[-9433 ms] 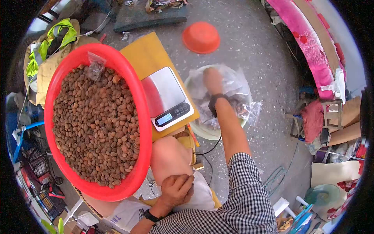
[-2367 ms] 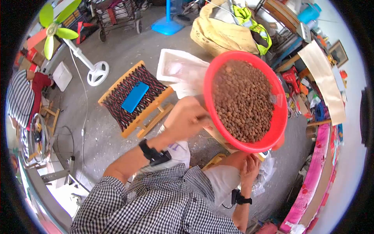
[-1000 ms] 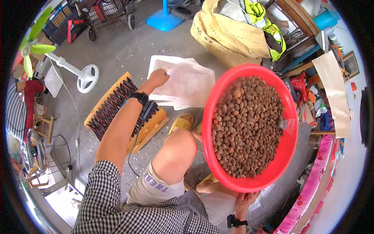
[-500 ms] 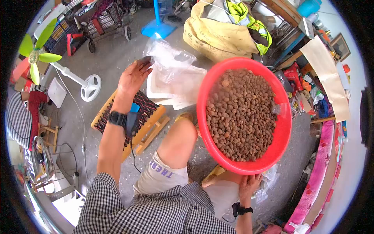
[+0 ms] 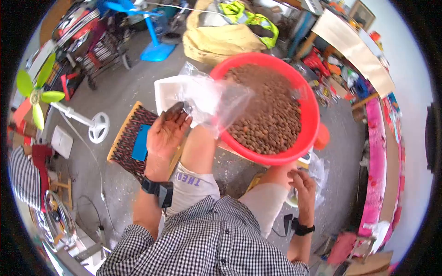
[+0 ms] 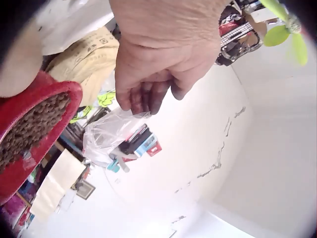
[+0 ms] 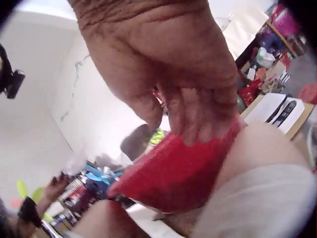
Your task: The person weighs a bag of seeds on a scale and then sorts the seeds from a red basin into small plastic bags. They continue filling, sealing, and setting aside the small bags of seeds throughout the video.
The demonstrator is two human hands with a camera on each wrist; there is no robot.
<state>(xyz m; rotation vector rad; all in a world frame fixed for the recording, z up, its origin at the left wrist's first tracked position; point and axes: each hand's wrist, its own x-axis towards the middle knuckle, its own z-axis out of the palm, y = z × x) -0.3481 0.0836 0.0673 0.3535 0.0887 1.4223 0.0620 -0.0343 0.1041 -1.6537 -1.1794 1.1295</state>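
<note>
In the head view my left hand (image 5: 168, 133), its fingertips darkened, pinches a clear plastic bag (image 5: 232, 101) by its edge. The bag spreads out to the right, over the near left side of a big red tub (image 5: 314, 126) of brown, ridged nuts or pits (image 5: 271, 124). From the left wrist view, the same bag (image 6: 101, 139) hangs at the fingertips. My right hand (image 5: 304, 186) is just below the tub's near edge, fingers loosely bent and holding nothing. In the right wrist view its fingers overlap the tub's red outer wall (image 7: 173, 168).
A white foam box (image 5: 166, 94) lies beyond my left hand. A woven stool (image 5: 126, 142) with a blue phone (image 5: 141, 142) stands at the left, near a fan (image 5: 39, 96). By my right knee are a scale (image 5: 305, 158) and another plastic bag (image 5: 318, 172).
My left hand, earlier at the foam box, has drawn the clear bag up from there and brought it right toward the tub. The right hand has come away from the tub's near edge.
</note>
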